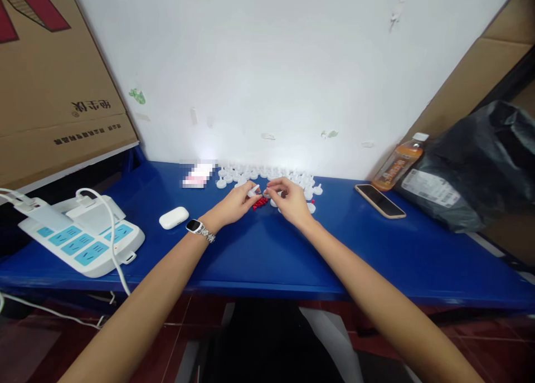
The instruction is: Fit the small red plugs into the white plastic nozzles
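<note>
Pinching small white plastic pieces between thumb and fingertips, the left hand (238,203) and the right hand (288,200) met over the middle of the blue table (267,255), close to the white wall (267,65). The left hand held one white cap-like piece (253,191), its fingers curled around it; the right hand's fingers were drawn together on another (267,193), though the part itself was too small to make out clearly. Between and just under the hands lay a little cluster of red pieces (259,203), and behind them a spread of loose white caps (267,175) ran along the foot of the wall.

The parts looked light, hard and smooth, probably easy to flick away or drop if squeezed off-centre. A fingertip pinch across the rim or stem seemed the surest hold, and little force would be needed. The red pieces appeared smaller still and likely to roll or scatter.

A white earbud case (174,217) sat near the left wrist, which wore a watch (194,226). A power strip (83,238) with white cables lay at the far left, while a phone (380,200), a drink bottle (399,163) and a black plastic bag (476,165) stood well apart on the right.
</note>
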Demonstrator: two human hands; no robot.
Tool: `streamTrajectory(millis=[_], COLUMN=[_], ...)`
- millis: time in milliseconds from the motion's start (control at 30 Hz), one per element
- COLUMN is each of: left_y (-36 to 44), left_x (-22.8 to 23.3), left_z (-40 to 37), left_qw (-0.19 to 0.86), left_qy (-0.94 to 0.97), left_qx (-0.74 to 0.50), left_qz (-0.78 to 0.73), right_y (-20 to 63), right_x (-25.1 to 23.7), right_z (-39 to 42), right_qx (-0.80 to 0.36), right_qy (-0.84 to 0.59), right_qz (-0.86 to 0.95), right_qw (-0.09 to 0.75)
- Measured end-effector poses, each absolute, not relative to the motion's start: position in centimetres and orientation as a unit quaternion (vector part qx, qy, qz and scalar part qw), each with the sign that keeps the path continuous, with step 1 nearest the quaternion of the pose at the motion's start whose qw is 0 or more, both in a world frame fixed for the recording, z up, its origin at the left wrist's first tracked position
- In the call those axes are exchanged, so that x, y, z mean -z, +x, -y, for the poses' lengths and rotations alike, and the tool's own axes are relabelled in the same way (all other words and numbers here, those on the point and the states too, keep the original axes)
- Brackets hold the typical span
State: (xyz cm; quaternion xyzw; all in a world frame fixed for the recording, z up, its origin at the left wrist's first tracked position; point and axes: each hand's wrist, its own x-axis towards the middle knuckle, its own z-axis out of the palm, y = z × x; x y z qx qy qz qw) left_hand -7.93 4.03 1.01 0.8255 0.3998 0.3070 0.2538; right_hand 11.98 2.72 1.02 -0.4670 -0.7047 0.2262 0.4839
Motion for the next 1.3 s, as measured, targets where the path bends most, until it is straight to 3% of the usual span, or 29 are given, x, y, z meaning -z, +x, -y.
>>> streamTrajectory(millis=[333,667,1300], left_y=[-6.7,-6.2,-6.6], left_x=[-1.3,-1.5,-0.7], left_z=[-3.0,-2.7,-3.2], left_qw=[0.209,0.202,0.131], left_qy=[0.847,0.854,0.882], left_qx=[-0.284,-0.286,-0.297], left_qz=[-0.398,-0.384,-0.34], right_y=[10.5,9.6,9.0], right_x=[-1.3,-0.9,-0.8], right_z=[-2.1,-1.4,-1.5], right_qx=[-0.299,-0.267,-0.189], right_qy=[-0.423,-0.388,-0.373], right_qz=[0.622,0.615,0.679], right_qw=[0.587,0.633,0.603])
